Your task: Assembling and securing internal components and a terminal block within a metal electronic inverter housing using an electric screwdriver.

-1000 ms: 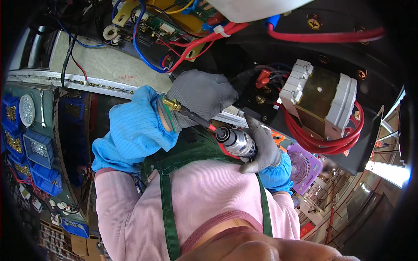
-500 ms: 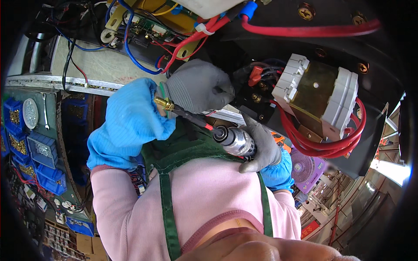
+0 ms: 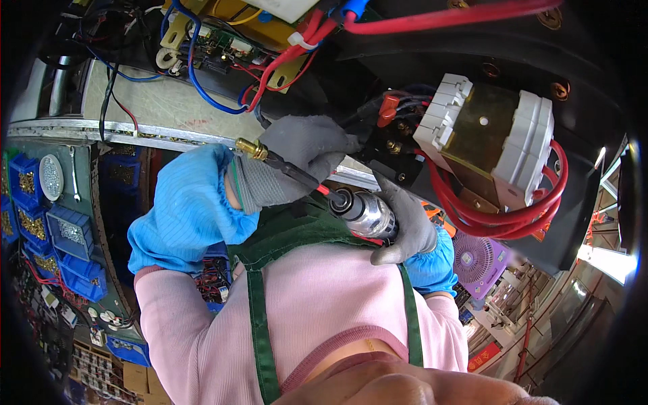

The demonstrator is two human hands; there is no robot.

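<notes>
My right hand [image 3: 405, 226], in a grey glove with a blue sleeve cover, grips a silver and black power screwdriver [image 3: 368, 214]. Its long dark bit with a red band slants up to the left, passing in front of my left glove. A brass-coloured bolt or fitting [image 3: 251, 148] sits at the bit's far end, clear of any hole. My left hand [image 3: 297, 155], also gloved in grey, has its fingers curled closed toward the black housing; what they hold, if anything, is hidden. Close by are a red-capped terminal [image 3: 388, 110] and brass studs [image 3: 393, 146].
A white block component [image 3: 484, 135] with a brass-coloured plate and coiled red cables [image 3: 496, 229] stands at the right. Blue and red wires hang around a circuit board [image 3: 229, 50] above. Blue bins [image 3: 71, 229] of small hardware and a wrench [image 3: 73, 173] line the left; a purple fan [image 3: 479, 263] is lower right.
My left hand has moved slightly down and left. The bit's brass-tipped end has swung slightly up; my right hand still grips the screwdriver. The view has shifted a little.
</notes>
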